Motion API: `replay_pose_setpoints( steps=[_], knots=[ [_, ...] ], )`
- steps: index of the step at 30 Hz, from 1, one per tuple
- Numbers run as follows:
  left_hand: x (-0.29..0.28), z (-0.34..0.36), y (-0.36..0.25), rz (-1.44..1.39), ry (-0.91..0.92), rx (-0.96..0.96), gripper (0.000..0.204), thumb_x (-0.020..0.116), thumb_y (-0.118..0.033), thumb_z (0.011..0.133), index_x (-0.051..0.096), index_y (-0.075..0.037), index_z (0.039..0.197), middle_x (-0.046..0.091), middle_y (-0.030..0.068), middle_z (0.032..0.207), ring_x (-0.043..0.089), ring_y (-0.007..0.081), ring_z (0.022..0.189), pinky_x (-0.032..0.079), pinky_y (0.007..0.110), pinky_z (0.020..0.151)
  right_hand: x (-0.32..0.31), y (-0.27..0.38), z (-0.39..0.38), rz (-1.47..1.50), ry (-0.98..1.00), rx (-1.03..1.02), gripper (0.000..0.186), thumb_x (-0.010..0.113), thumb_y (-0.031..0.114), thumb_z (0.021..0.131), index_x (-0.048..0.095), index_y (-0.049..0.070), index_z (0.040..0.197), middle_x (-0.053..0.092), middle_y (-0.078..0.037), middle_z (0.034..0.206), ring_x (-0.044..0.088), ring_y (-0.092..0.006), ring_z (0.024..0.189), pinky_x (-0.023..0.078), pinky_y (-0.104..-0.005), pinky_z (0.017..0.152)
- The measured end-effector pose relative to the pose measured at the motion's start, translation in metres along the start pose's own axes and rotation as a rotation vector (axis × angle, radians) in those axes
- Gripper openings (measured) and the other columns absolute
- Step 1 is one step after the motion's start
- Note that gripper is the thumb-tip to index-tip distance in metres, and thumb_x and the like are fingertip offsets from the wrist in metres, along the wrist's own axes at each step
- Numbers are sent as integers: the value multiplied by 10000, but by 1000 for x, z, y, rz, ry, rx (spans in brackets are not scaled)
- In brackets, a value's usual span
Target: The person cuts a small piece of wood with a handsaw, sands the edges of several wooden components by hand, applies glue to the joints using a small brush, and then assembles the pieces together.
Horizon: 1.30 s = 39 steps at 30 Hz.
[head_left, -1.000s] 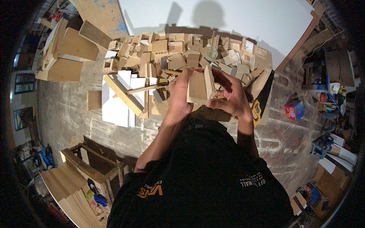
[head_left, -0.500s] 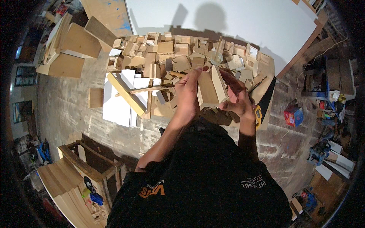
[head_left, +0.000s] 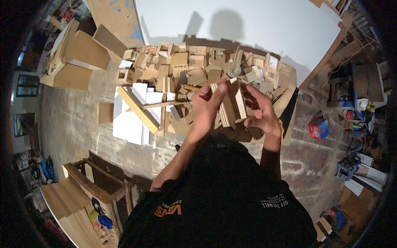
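Observation:
Between my two hands is a small plywood assembly (head_left: 235,101), tilted, with light layered edges showing and a darker inner face. My left hand (head_left: 206,107) grips its left side, the thumb near its upper end. My right hand (head_left: 262,113) holds its right side with curved fingers. Behind them a pile of small wooden offcuts and box-like pieces (head_left: 180,58) covers the board. A yellow wooden strip (head_left: 136,108) lies across white sheets (head_left: 128,132) to the left, and a dark saw blade (head_left: 290,103) lies to the right of my right hand.
A large white board (head_left: 235,29) stands beyond the pile. Plywood panels (head_left: 87,51) are stacked at the upper left. A wooden frame (head_left: 97,177) with stacked planks sits at the lower left. A red-and-blue box (head_left: 317,128) with a cord lies on the floor at the right.
The assembly has turned in my hands, showing more layered edge and less flat face than before. Both hands have shifted slightly rightward from a second ago, staying on it.

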<state>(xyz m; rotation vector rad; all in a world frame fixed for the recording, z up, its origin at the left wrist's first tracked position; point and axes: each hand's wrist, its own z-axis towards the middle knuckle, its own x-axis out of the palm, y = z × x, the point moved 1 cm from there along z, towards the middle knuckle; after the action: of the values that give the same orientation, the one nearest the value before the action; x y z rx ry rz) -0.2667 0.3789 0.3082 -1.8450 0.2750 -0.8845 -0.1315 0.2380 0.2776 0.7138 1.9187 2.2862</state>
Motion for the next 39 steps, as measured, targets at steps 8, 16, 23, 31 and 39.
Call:
replay_pose_setpoints(
  steps=[8, 16, 23, 31, 39],
  knots=[
    [-2, -21, -8, 138, 197, 371, 636, 928, 23, 568, 634, 49, 1131, 687, 114, 1062, 652, 163, 985, 522, 324, 903, 26, 44, 1, -392, 0, -16, 843, 974, 355, 557, 603, -11, 1219, 589, -81, 1205, 575, -176, 1136, 463, -335, 988],
    [3, -38, -30, 395, 238, 538, 646, 969, -92, 509, 660, 13, 1067, 695, 139, 1038, 678, 208, 961, 539, 335, 845, 33, 70, 0, -511, 126, -264, 870, 961, 392, 562, 596, -9, 1242, 588, -127, 1215, 578, -231, 1152, 444, -355, 1000],
    [11, -46, -29, 643, 193, 756, 539, 938, -132, 537, 676, -5, 990, 699, 150, 960, 702, 260, 896, 549, 347, 819, 42, 81, -8, -625, 79, -300, 706, 914, 271, 584, 621, 43, 1183, 637, -133, 1173, 607, -309, 1144, 475, -405, 986],
    [-2, -65, 0, 605, 137, 686, 547, 939, -189, 619, 644, 14, 1032, 685, 138, 1010, 677, 216, 952, 536, 343, 834, 32, 62, -16, -589, 138, -288, 672, 868, 386, 676, 625, 20, 1184, 632, -147, 1184, 610, -286, 1138, 453, -406, 996],
    [-54, -74, 50, 14, -169, 238, 464, 817, -8, 755, 568, 32, 1144, 680, 94, 996, 635, 158, 942, 503, 331, 892, 35, 41, -26, -481, -15, -172, 599, 856, 412, 736, 623, 22, 1127, 630, -104, 1129, 611, -194, 1043, 474, -358, 918]
  ],
)
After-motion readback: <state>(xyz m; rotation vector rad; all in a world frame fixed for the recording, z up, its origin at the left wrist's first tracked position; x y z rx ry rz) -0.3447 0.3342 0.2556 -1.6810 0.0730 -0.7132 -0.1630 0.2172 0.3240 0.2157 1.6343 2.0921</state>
